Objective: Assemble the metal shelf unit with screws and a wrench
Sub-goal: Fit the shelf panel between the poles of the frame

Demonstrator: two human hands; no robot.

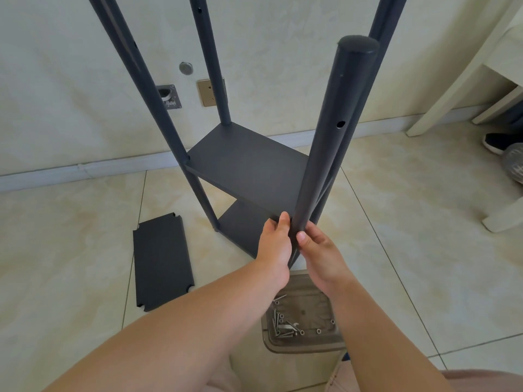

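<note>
A dark grey metal shelf unit stands on the tiled floor, with several round posts rising past a mounted shelf panel (249,168) and a lower panel (240,224). The nearest post (328,137) has a capped top and a screw hole. My left hand (276,244) holds the near corner of the mounted panel beside that post. My right hand (317,250) grips the post just below the panel, thumb up against it. A clear plastic tray (319,345) below my hands holds several screws (278,321) and what looks like a small wrench.
A loose dark shelf panel (162,261) lies flat on the floor to the left. A wall with a brass plate (208,93) and baseboard stands behind the unit. White furniture legs (452,89) and a dark shoe (498,142) are at the right.
</note>
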